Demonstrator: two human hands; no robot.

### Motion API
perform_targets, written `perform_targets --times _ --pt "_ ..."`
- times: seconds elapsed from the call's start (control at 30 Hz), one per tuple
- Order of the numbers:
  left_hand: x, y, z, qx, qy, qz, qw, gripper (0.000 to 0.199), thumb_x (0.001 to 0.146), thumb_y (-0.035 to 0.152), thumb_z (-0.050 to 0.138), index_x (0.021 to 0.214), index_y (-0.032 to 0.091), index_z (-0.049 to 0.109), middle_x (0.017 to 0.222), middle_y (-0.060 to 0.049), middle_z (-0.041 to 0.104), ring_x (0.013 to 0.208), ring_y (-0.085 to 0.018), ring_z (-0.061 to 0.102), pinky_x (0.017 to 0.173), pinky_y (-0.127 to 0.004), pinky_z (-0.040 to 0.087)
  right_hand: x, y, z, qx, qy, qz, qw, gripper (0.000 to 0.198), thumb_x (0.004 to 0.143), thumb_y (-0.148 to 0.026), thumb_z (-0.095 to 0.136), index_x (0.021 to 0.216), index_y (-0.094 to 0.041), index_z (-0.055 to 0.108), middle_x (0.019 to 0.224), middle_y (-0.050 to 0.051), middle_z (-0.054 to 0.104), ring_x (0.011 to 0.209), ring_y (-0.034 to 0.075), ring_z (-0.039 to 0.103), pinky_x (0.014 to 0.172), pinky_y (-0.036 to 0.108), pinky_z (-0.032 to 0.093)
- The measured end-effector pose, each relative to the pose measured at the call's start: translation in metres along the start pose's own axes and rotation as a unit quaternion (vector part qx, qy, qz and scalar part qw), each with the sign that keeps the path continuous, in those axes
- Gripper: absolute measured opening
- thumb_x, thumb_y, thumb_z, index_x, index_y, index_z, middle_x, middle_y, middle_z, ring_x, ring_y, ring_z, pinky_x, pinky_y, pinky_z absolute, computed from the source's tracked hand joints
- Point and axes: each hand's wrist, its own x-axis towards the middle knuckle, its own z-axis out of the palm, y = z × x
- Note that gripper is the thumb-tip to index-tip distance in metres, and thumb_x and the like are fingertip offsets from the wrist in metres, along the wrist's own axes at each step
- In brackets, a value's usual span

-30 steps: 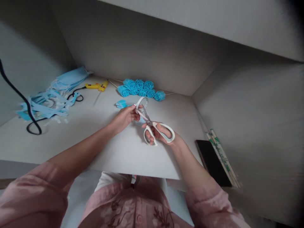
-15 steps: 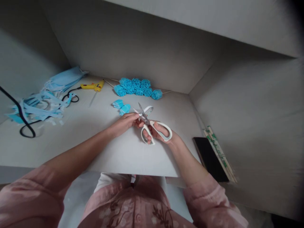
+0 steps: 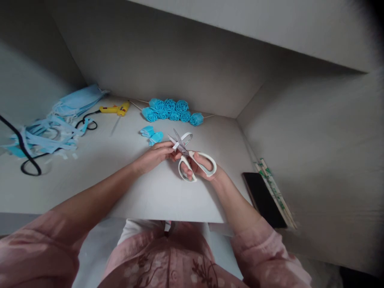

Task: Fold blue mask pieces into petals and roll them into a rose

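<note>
My right hand (image 3: pixel 204 166) is closed through the white handles of a pair of scissors (image 3: pixel 184 153), whose blades stand apart and point away from me. A curled white paper strip (image 3: pixel 188 136) passes by the blades, and its near end lies at my left fingertips. My left hand (image 3: pixel 159 154) is closed in a pinch on that strip, though the fingertips are partly hidden behind the scissors. Just beyond my left hand lie two folded blue pieces (image 3: pixel 156 138) on the table.
Several blue rosettes on thin sticks (image 3: pixel 169 105) lie along the back wall. A yellow glue gun (image 3: pixel 121 109) with a black cord, blue face masks (image 3: pixel 82 98) and cut strips (image 3: pixel 49 134) are at left. A black phone (image 3: pixel 264 200) and wrapped chopsticks (image 3: pixel 274 186) lie at right.
The whole view has shifted slightly. The white strip's end now shows more clearly between the scissor blades; both hands keep nearly the same position.
</note>
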Motion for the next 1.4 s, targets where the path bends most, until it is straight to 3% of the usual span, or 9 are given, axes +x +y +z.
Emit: perform_targets --times 0.2,0.33,0.47,0.6,0.9,1.03,1.2,1.4 --pt "0.001 -0.004 0.000 0.041 0.090 0.005 0.995 0.023 0.079 0.037 0.070 0.086 0.015 0.073 0.079 -0.004 0.066 0.077 -0.016 0.059 0.076 -0.029 0.043 -0.001 0.000 0.001 -0.006 0.000 0.005 1.000 0.063 0.081 -0.068 0.062 0.114 -0.014 0.063 0.068 -0.002 0.060 0.052 0.008 0.053 0.047 0.022 0.049" --pt "0.001 -0.005 -0.003 0.101 0.103 0.031 0.989 0.028 0.080 0.044 0.070 0.081 0.016 0.072 0.073 -0.002 0.064 0.068 -0.013 0.056 0.069 -0.026 0.042 -0.001 0.001 0.000 -0.020 0.002 -0.008 1.000 0.063 0.083 -0.066 0.061 0.115 -0.013 0.063 0.062 -0.004 0.055 0.046 0.007 0.049 0.041 0.020 0.042" --pt "0.001 -0.003 -0.002 0.136 0.132 0.017 0.982 0.026 0.079 0.041 0.069 0.073 0.017 0.067 0.055 0.002 0.055 0.052 -0.010 0.045 0.054 -0.024 0.034 -0.003 -0.001 0.001 -0.034 0.010 -0.013 0.999 0.058 0.084 -0.062 0.063 0.114 -0.012 0.063 0.059 -0.007 0.050 0.040 0.004 0.039 0.036 0.017 0.032" --pt "0.003 -0.002 0.000 0.138 0.157 0.012 0.978 0.020 0.076 0.036 0.067 0.070 0.017 0.064 0.054 0.002 0.056 0.050 -0.010 0.046 0.052 -0.024 0.035 -0.004 -0.003 0.005 -0.056 0.017 -0.012 0.998 0.055 0.084 -0.059 0.065 0.113 -0.012 0.063 0.063 -0.005 0.051 0.042 0.004 0.039 0.037 0.017 0.030" --pt "0.006 0.002 -0.005 0.025 0.217 0.004 0.976 0.023 0.077 0.036 0.070 0.074 0.015 0.064 0.065 0.000 0.060 0.052 -0.009 0.050 0.051 -0.022 0.038 -0.002 0.002 0.005 -0.081 -0.099 -0.029 0.991 0.065 0.082 -0.061 0.066 0.125 -0.013 0.058 0.078 0.000 0.056 0.058 0.007 0.049 0.051 0.020 0.038" --pt "0.008 0.004 -0.004 -0.018 0.211 0.019 0.977 0.028 0.082 0.039 0.065 0.073 0.014 0.061 0.064 -0.001 0.059 0.052 -0.010 0.052 0.050 -0.022 0.040 -0.006 -0.004 0.003 -0.089 -0.050 -0.035 0.994 0.066 0.086 -0.068 0.055 0.123 -0.013 0.057 0.078 0.002 0.056 0.065 0.010 0.055 0.058 0.023 0.044" --pt "0.009 0.006 -0.006 -0.052 0.195 0.002 0.979 0.038 0.089 0.047 0.056 0.075 0.013 0.061 0.065 -0.002 0.060 0.052 -0.010 0.053 0.051 -0.023 0.042 -0.008 -0.007 0.001 -0.095 -0.016 -0.013 0.995 0.062 0.086 -0.066 0.056 0.117 -0.013 0.060 0.078 0.002 0.058 0.061 0.011 0.057 0.054 0.024 0.048" --pt "0.007 0.004 -0.003 -0.041 0.148 -0.002 0.988 0.038 0.086 0.050 0.061 0.080 0.012 0.063 0.069 -0.003 0.061 0.057 -0.012 0.056 0.054 -0.024 0.044 -0.005 -0.004 -0.001 -0.091 -0.009 -0.005 0.996 0.065 0.085 -0.068 0.056 0.117 -0.013 0.061 0.075 0.002 0.060 0.057 0.011 0.059 0.053 0.024 0.050"
